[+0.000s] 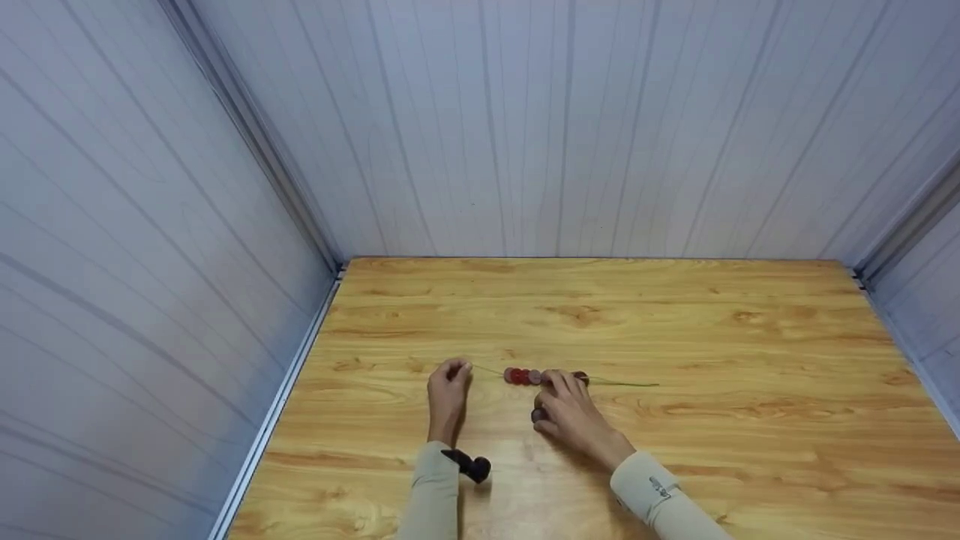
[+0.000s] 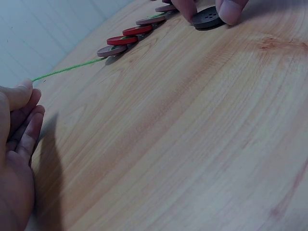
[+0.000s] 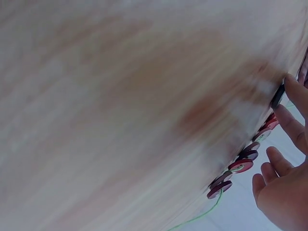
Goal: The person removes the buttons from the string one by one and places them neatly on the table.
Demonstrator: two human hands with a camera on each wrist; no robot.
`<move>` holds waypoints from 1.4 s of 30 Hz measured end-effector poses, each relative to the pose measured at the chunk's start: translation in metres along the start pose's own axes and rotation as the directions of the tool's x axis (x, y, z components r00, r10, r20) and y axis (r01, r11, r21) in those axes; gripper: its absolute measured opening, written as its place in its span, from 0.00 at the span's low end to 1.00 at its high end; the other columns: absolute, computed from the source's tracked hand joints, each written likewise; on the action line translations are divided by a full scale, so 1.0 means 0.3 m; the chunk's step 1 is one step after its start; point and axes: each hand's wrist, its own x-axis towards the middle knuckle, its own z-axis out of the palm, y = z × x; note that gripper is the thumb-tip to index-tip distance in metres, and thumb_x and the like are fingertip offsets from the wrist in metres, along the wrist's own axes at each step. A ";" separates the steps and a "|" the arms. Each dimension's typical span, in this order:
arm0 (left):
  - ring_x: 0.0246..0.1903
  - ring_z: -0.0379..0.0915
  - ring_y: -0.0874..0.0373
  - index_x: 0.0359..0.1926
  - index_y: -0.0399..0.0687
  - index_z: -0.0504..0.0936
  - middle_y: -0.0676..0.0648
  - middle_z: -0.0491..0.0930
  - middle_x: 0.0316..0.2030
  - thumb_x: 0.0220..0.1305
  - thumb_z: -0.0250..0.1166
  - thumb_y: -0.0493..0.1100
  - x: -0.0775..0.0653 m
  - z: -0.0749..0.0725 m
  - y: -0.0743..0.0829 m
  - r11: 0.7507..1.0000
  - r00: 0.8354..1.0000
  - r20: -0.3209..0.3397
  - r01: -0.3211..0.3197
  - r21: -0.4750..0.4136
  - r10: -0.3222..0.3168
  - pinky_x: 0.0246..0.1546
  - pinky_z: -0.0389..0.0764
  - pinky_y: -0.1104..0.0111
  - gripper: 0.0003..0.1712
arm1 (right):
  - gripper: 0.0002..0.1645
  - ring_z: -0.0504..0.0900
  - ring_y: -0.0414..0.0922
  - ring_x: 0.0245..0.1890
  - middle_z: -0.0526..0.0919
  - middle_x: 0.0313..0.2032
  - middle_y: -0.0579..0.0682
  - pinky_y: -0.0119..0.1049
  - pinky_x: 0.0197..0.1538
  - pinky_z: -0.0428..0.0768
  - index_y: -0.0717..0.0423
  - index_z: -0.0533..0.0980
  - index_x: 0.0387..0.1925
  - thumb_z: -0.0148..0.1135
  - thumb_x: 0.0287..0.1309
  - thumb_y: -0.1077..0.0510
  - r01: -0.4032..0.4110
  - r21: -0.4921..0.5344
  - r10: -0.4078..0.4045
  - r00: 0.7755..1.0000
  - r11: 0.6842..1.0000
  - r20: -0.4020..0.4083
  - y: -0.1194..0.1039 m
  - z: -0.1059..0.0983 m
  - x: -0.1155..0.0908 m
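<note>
A green string (image 2: 67, 70) runs through a row of overlapping buttons, among them a red button (image 2: 137, 30) and a pinkish-brown button (image 2: 111, 50). My left hand (image 1: 448, 386) pinches the string near the row's left end, between thumb and fingertips. Just in front of the row, my right hand (image 1: 574, 412) holds a loose black button (image 2: 207, 18) between thumb and finger, at the tabletop. In the right wrist view this black button (image 3: 277, 96) appears edge-on, and the other fingers are off it. From above, the right hand hides part of the row.
Beyond the right hand, the row's dark end button (image 1: 581, 376) shows, and a loose green string tail (image 1: 634, 384) lies to its right. The wooden table (image 1: 750, 330) has pale panel walls at its back and sides. A black wrist-worn device (image 1: 474, 468) sticks out beside the left sleeve.
</note>
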 end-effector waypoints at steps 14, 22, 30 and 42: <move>0.35 0.76 0.56 0.37 0.36 0.82 0.42 0.81 0.35 0.64 0.63 0.38 -0.004 0.002 0.005 1.000 1.000 -0.005 0.006 0.020 -0.006 0.37 0.77 0.70 0.08 | 0.16 0.64 0.56 0.59 0.71 0.56 0.58 0.57 0.61 0.61 0.54 0.78 0.43 0.66 0.58 0.50 -0.005 0.092 0.016 0.994 0.996 -0.110 0.016 -0.016 0.000; 0.37 0.76 0.55 0.39 0.35 0.82 0.41 0.82 0.36 0.64 0.63 0.39 0.000 0.002 0.001 1.000 1.000 0.000 0.003 0.025 -0.003 0.39 0.78 0.67 0.09 | 0.20 0.63 0.58 0.63 0.69 0.61 0.60 0.58 0.64 0.60 0.54 0.77 0.48 0.69 0.55 0.52 -0.150 0.141 0.169 0.977 0.979 -0.130 0.078 -0.049 -0.013; 0.35 0.76 0.57 0.36 0.38 0.83 0.43 0.82 0.34 0.63 0.64 0.38 0.000 0.003 0.007 0.999 1.000 -0.010 -0.008 0.042 0.008 0.39 0.77 0.68 0.06 | 0.25 0.60 0.58 0.64 0.68 0.61 0.60 0.56 0.65 0.57 0.55 0.75 0.52 0.69 0.55 0.50 -0.303 0.163 0.325 0.937 0.939 -0.131 0.139 -0.069 -0.035; 0.38 0.76 0.48 0.40 0.31 0.81 0.34 0.81 0.38 0.65 0.62 0.37 -0.020 -0.008 0.049 1.000 0.999 0.039 0.001 0.015 -0.002 0.41 0.78 0.64 0.10 | 0.23 0.59 0.60 0.64 0.67 0.62 0.61 0.58 0.63 0.55 0.55 0.77 0.53 0.66 0.57 0.49 -0.409 0.172 0.427 0.900 0.896 -0.085 0.176 -0.080 -0.036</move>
